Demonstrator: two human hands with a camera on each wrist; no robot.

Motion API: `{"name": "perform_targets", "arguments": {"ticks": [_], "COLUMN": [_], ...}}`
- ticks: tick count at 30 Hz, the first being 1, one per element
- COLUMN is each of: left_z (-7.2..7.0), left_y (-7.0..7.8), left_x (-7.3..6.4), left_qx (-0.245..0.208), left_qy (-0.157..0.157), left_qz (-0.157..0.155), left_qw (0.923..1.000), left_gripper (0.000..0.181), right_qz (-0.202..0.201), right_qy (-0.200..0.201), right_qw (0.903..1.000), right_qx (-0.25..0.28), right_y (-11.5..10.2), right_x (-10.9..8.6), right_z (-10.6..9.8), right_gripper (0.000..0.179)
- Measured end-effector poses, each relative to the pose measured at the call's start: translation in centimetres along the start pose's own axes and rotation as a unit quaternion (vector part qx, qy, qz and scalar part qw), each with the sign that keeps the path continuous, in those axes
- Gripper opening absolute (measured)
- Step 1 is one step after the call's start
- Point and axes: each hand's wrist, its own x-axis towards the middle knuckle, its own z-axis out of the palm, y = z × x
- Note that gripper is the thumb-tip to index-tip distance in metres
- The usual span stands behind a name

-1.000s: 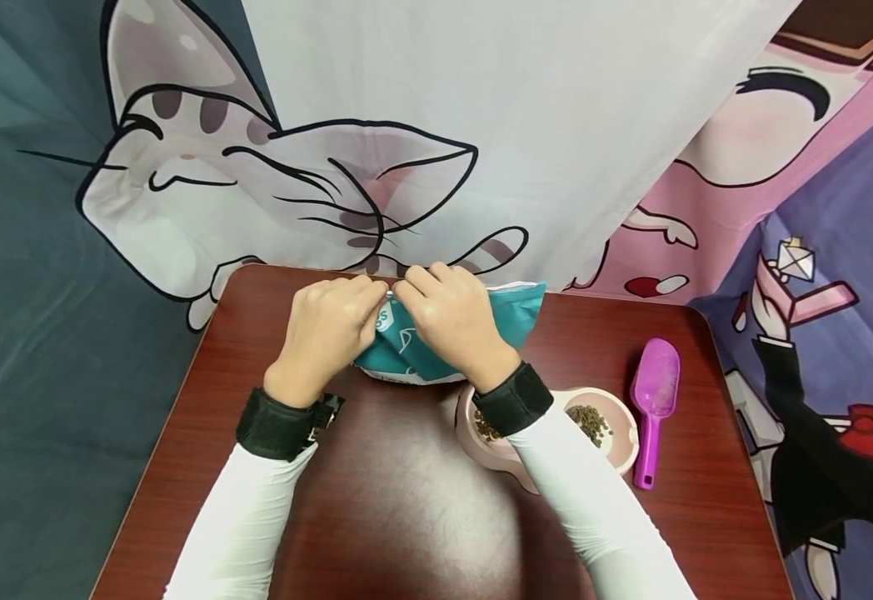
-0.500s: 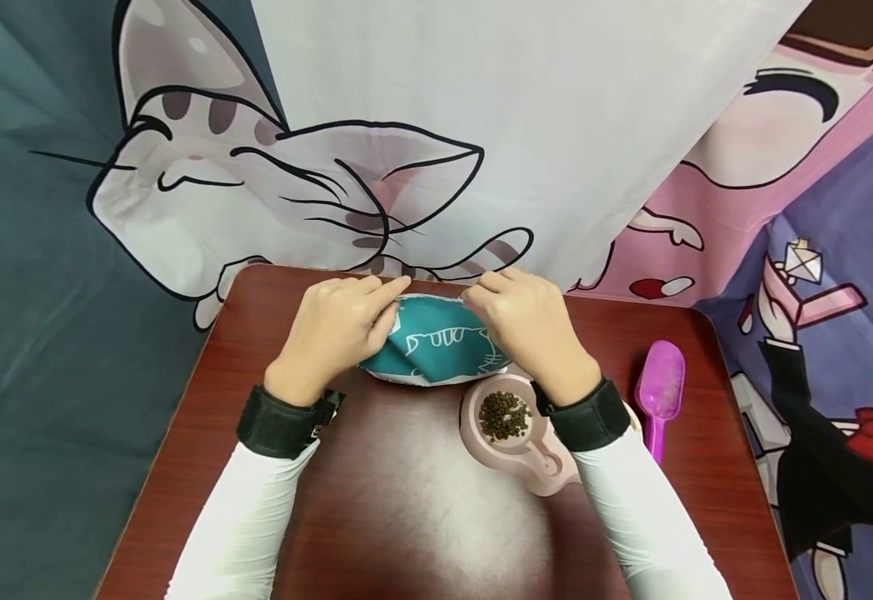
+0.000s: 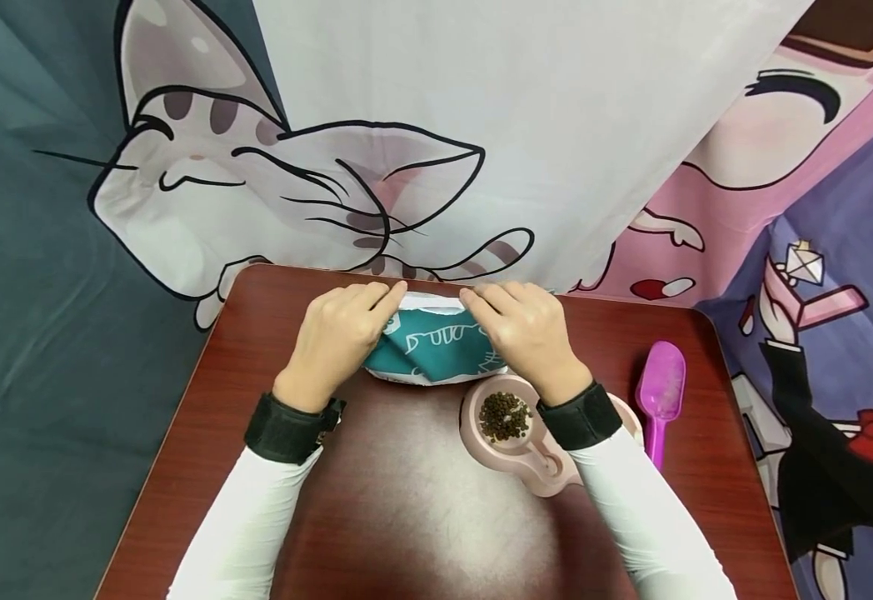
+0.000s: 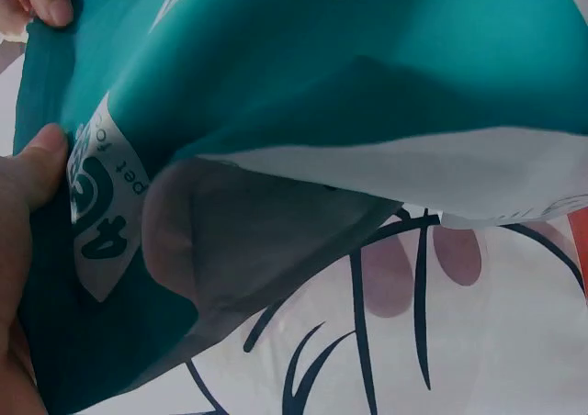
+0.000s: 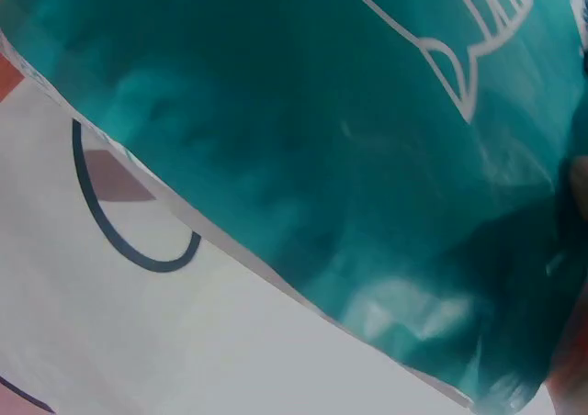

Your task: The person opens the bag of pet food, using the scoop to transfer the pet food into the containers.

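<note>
A teal pet food bag [image 3: 440, 343] with white cat line drawings stands at the back of the table. My left hand [image 3: 342, 333] grips the left part of its top edge, and the thumb [image 4: 46, 162] presses the teal film beside a white label. At the right part of that edge my right hand [image 3: 524, 335] pinches the bag, fingers pointing away. Between the hands a pale strip of the top edge shows. In the right wrist view the bag's teal side [image 5: 276, 140] fills most of the picture; the right hand is barely visible there.
In front of the bag sits a pink double bowl [image 3: 481, 446], its left cup holding brown kibble [image 3: 504, 417]; my right forearm covers much of its other cup. A purple scoop [image 3: 660, 392] lies to the right on the brown table [image 3: 376, 500]. A cat-printed cloth [image 3: 541, 125] hangs behind.
My right hand has slid right along the bag's top edge, away from my left hand, uncovering the bag's front and the kibble. Lately a pale strip at the top has come into view.
</note>
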Motion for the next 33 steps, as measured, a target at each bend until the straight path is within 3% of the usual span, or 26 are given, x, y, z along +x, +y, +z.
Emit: {"name": "perform_targets", "arguments": {"ticks": [7,20,28,33], "left_z": [-0.8,-1.6,-1.5,-1.3], "left_y": [0.2,-0.1,0.5,1.3], "left_x": [-0.3,-0.1,0.3,0.8], "left_qx": [-0.052,-0.126,-0.124,-0.111], "left_qy": [-0.029,-0.036,-0.03,-0.042], "left_qz": [-0.037,-0.084,-0.097,-0.089], "left_qw": [0.9976,0.9879,0.987,0.989], "left_gripper": [0.027,0.017,0.018,0.027], "right_qz": [0.021,0.087,0.056,0.045], "right_qy": [-0.074,-0.115,-0.111,-0.111], "right_qw": [0.9967,0.9865,0.9907,0.9913], "right_qx": [0.024,0.078,0.056,0.055], "right_y": [0.5,2.0,0.7,0.0], "right_x": [-0.1,-1.2,-0.1,1.0], "right_z": [-1.8,-3.3,-2.4,-1.6], "right_gripper": [0.024,0.025,0.027,0.015]}}
